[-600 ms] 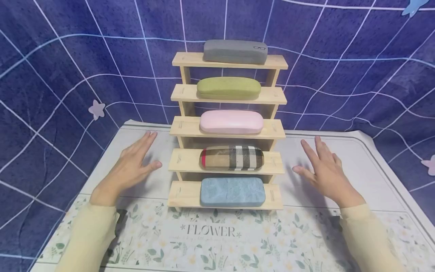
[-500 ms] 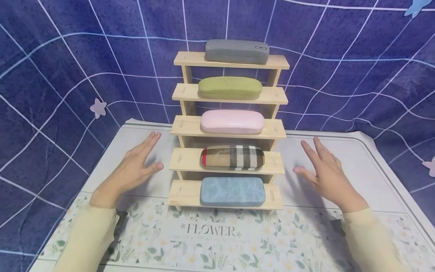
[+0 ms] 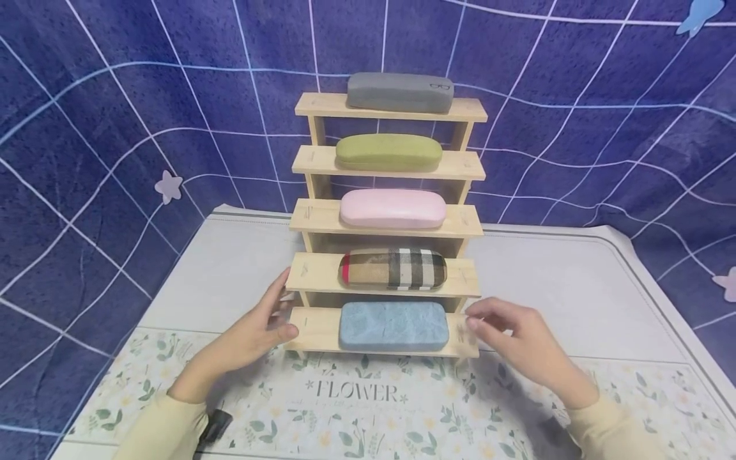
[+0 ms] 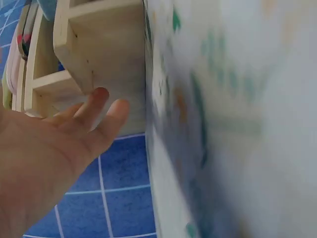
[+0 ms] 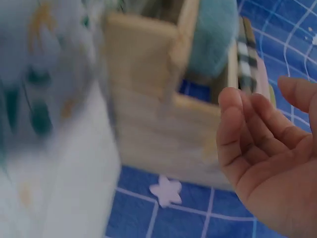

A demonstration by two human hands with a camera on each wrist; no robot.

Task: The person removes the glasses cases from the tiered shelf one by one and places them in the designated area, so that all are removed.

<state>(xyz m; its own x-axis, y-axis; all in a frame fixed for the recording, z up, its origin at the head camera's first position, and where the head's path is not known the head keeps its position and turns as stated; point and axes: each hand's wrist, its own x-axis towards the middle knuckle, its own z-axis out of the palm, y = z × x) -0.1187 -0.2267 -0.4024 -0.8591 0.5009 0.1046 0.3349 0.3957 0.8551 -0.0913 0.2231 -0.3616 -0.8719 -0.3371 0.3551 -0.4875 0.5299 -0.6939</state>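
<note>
A stepped wooden display rack (image 3: pixel 303 274) bears several glasses cases, one per shelf. From the top they are a grey case (image 3: pixel 400 92), a green case (image 3: pixel 388 153), a pink case (image 3: pixel 393 208), a checked case (image 3: pixel 393 269) and a blue case (image 3: pixel 394 326). My left hand (image 3: pixel 250 338) is beside the rack's left end, thumb apart, fingertips right by the two lowest shelves. At the right end of the bottom shelf, my right hand (image 3: pixel 523 338) has its fingers loosely bent. Nothing lies between thumb and fingers of the right hand (image 5: pixel 270 158) in the right wrist view.
The rack stands on a white table with a flower-patterned mat (image 3: pixel 368 425) along its front. A blue curtain (image 3: pixel 218 108) with white grid lines hangs close behind. A small dark object (image 3: pixel 215 427) shows beside the left sleeve.
Both hands have come inward and nearer the front, from wide beside the rack to its lower ends. The right fingers have bent from straight. The glasses cases keep their places.
</note>
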